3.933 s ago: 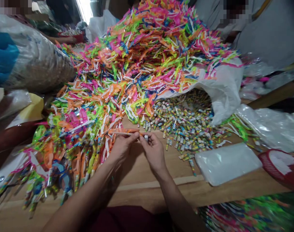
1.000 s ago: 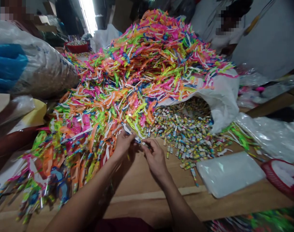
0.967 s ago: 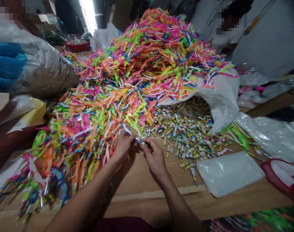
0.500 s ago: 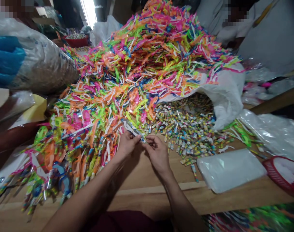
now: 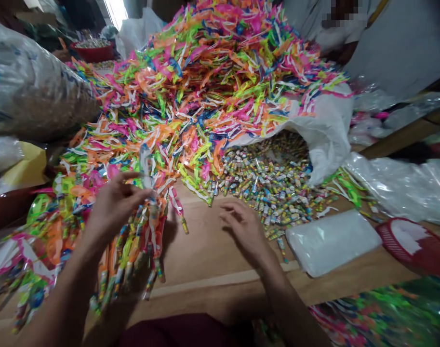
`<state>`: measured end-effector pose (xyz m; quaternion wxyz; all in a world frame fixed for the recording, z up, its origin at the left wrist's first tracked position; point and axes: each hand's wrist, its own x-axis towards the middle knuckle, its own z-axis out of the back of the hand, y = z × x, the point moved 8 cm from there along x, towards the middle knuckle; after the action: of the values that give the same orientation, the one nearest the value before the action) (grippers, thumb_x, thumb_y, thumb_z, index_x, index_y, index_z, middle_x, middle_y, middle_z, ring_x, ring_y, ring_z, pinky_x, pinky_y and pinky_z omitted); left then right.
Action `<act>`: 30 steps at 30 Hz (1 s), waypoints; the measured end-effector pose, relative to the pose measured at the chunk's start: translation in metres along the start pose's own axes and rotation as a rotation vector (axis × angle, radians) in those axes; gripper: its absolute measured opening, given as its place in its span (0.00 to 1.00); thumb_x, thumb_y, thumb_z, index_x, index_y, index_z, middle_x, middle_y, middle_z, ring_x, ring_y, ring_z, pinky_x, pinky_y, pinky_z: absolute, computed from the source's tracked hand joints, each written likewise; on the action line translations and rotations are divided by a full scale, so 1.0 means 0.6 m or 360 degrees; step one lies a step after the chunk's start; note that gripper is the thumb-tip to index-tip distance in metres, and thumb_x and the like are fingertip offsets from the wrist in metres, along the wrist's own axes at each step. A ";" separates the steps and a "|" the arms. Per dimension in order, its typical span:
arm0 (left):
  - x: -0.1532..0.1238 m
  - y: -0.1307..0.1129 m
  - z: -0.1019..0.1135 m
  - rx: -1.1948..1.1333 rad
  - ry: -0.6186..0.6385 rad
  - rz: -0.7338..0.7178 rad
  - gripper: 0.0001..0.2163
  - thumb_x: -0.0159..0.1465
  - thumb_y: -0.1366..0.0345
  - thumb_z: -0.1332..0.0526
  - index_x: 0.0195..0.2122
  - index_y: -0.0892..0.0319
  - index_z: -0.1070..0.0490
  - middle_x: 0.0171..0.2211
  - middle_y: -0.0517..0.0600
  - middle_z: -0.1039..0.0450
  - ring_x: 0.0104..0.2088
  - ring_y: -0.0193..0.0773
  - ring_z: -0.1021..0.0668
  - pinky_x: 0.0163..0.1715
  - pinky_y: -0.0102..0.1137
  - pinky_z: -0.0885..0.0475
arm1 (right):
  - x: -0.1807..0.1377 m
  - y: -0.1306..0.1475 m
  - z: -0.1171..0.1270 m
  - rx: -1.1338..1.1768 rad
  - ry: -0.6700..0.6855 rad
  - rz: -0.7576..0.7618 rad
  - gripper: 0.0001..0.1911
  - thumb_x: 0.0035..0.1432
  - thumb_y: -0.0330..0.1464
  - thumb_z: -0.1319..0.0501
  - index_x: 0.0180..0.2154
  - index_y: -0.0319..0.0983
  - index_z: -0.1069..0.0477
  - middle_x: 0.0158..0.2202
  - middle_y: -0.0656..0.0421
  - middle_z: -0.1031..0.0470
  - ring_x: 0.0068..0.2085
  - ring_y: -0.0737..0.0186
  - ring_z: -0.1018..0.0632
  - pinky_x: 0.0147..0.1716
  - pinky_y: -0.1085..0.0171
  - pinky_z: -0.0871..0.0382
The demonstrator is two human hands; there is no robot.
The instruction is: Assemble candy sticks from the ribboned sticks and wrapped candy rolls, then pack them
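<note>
My left hand [image 5: 116,205] is over the left side of the table, thumb and forefinger apart. At its thumb tip is a clear, bluish plastic strip piece [image 5: 146,166], blurred and upright in the view, with a patterned small tube at its lower end. Below lie several bright strip pieces [image 5: 131,250] ending in similar tubes. My right hand [image 5: 243,224] hovers over bare wood with loosely curled, parted fingers and nothing in them. Beside it spreads a heap of small label-wrapped tubes [image 5: 266,188]. A single pink-and-white strip piece [image 5: 176,205] lies between the hands.
A tall mound of neon plastic strips [image 5: 220,72] fills the back. A white sack [image 5: 331,130] drapes beside the tubes. To the right are a stack of clear plastic bags [image 5: 333,241] and a red basket [image 5: 415,246]. A large filled bag [image 5: 35,86] stands left; another person [image 5: 335,38] is behind.
The clear bluish strip piece, formerly between both hands, is now at the left over the finished-looking row of strips. My left hand moved left with it; my right hand let go and stays near the tubes.
</note>
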<state>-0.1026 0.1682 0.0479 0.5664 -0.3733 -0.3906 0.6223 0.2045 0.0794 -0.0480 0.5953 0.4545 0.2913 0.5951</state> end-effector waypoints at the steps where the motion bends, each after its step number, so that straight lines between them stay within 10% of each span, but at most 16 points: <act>1: 0.006 -0.015 0.039 0.0136 -0.0243 -0.0068 0.23 0.51 0.61 0.26 0.48 0.54 0.26 0.22 0.41 0.28 0.21 0.36 0.28 0.23 0.29 0.37 | 0.007 -0.013 0.027 -0.0183 -0.0081 0.0063 0.11 0.67 0.36 0.40 0.44 0.45 0.19 0.48 0.53 0.20 0.47 0.52 0.21 0.48 0.51 0.23; 4: 0.012 -0.031 0.047 0.0288 -0.0454 -0.0214 0.17 0.61 0.61 0.30 0.50 0.56 0.28 0.23 0.41 0.30 0.22 0.35 0.28 0.25 0.29 0.37 | 0.026 -0.056 0.061 -0.0677 -0.0110 0.0217 0.16 0.66 0.29 0.45 0.44 0.42 0.19 0.51 0.48 0.21 0.52 0.46 0.24 0.54 0.44 0.29; 8: 0.019 0.023 -0.131 0.0539 0.0191 -0.0238 0.10 0.68 0.64 0.36 0.49 0.58 0.28 0.26 0.47 0.26 0.29 0.42 0.23 0.30 0.34 0.34 | 0.042 -0.091 0.036 -0.0889 -0.0005 0.0344 0.15 0.65 0.26 0.46 0.42 0.41 0.21 0.53 0.47 0.24 0.52 0.45 0.26 0.52 0.46 0.30; 12: 0.031 0.071 -0.238 0.0674 0.0247 -0.0255 0.18 0.68 0.69 0.36 0.58 0.62 0.34 0.46 0.60 0.22 0.46 0.50 0.20 0.43 0.37 0.31 | 0.038 -0.103 0.012 -0.0934 0.0051 0.0415 0.15 0.65 0.25 0.47 0.41 0.40 0.22 0.52 0.47 0.25 0.52 0.46 0.27 0.51 0.48 0.30; 16: 0.058 0.101 -0.252 0.0632 0.0141 -0.0106 0.16 0.63 0.64 0.30 0.49 0.60 0.31 0.53 0.62 0.26 0.52 0.53 0.23 0.46 0.38 0.31 | 0.032 -0.100 0.004 -0.0897 0.0164 0.0458 0.17 0.66 0.24 0.49 0.45 0.40 0.22 0.53 0.47 0.24 0.52 0.46 0.27 0.51 0.49 0.31; 22: 0.066 0.118 -0.240 0.0322 0.0122 0.0049 0.09 0.60 0.67 0.32 0.35 0.56 0.34 0.32 0.48 0.25 0.33 0.42 0.22 0.33 0.32 0.32 | 0.029 -0.040 -0.003 -0.0670 0.0057 0.0303 0.11 0.67 0.31 0.44 0.46 0.43 0.24 0.47 0.51 0.21 0.51 0.45 0.25 0.51 0.48 0.32; 30: 0.022 0.110 -0.222 -0.0811 0.0164 0.0291 0.18 0.50 0.60 0.26 0.33 0.56 0.35 0.22 0.42 0.28 0.22 0.35 0.24 0.24 0.29 0.30 | 0.021 -0.052 -0.055 0.0206 -0.0192 -0.0173 0.12 0.69 0.39 0.42 0.51 0.44 0.33 0.42 0.55 0.19 0.43 0.53 0.17 0.42 0.55 0.23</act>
<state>-0.0102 0.1861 -0.0677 0.4148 -0.5687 -0.4698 0.5328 0.1906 0.1020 -0.0872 0.6125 0.5106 0.3169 0.5135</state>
